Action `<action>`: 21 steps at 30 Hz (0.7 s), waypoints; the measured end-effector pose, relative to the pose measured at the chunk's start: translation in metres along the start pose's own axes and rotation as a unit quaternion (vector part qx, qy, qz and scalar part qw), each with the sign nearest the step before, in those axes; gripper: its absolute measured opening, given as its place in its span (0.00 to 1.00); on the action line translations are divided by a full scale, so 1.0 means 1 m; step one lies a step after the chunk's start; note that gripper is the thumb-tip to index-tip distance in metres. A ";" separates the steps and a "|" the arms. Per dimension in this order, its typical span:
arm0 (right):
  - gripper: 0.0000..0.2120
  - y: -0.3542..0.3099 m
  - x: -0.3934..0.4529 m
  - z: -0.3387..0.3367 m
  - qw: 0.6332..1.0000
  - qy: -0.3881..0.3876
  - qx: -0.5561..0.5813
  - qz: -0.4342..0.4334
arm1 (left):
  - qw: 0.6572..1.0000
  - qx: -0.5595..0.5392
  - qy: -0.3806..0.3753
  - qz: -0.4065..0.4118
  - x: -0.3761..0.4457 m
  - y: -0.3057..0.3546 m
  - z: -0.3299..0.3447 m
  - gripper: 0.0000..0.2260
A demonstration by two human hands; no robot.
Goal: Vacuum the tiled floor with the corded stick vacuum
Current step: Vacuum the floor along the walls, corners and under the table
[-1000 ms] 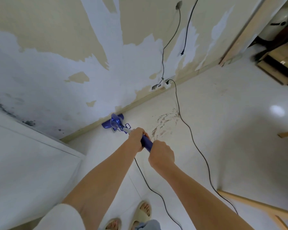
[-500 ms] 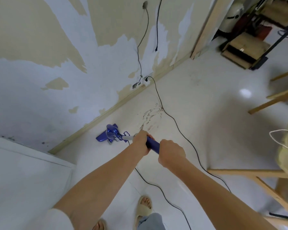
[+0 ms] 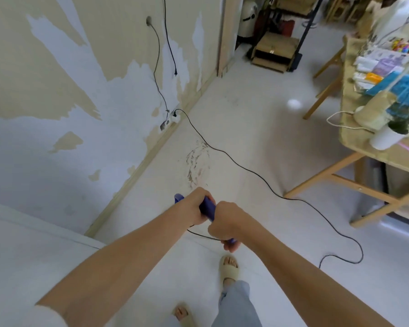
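Head view: both hands gripped the blue vacuum handle, the left hand ahead, the right hand nearer the body. The vacuum's head was hidden behind the left hand. Its black cord snaked over the floor to a wall socket.

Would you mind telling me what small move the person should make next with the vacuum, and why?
Probably push the vacuum handle forward toward the brown smear on the floor. Both the left hand and right hand grip the handle, the smear lies just ahead, and the black cord trails off to the right of it.
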State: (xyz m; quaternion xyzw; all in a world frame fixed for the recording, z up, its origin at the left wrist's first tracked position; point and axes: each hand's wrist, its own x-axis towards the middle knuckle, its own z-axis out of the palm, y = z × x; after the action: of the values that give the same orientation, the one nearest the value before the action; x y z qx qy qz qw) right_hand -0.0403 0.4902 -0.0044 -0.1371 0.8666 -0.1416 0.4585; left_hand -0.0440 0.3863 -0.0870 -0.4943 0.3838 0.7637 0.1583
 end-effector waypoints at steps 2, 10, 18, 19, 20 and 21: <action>0.05 -0.002 -0.005 0.020 0.995 -0.017 0.100 0.019 | 0.999 0.045 -0.011 -0.011 0.000 -0.007 -0.014 0.16; 0.15 -0.008 0.020 0.074 0.975 0.001 0.218 0.028 | 0.999 0.032 0.004 0.002 0.016 -0.016 -0.045 0.11; 0.16 -0.021 0.084 0.059 0.982 0.011 0.186 0.006 | 0.999 0.010 0.041 0.011 0.065 0.024 -0.048 0.11; 0.14 -0.024 0.094 0.052 0.983 0.011 0.182 0.001 | 0.999 0.010 0.043 0.013 0.073 0.033 -0.046 0.12; 0.14 -0.026 0.102 0.046 0.984 0.014 0.180 -0.002 | 0.999 0.009 0.047 0.018 0.079 0.041 -0.044 0.13; 0.13 -0.028 0.109 0.041 0.984 0.018 0.177 -0.002 | 0.998 0.006 0.050 0.023 0.085 0.047 -0.043 0.15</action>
State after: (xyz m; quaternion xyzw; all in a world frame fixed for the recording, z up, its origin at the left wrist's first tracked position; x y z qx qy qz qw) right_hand -0.0623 0.4198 -0.0981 -0.0532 0.8357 -0.2958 0.4597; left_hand -0.0856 0.3121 -0.1505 -0.5223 0.4071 0.7389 0.1242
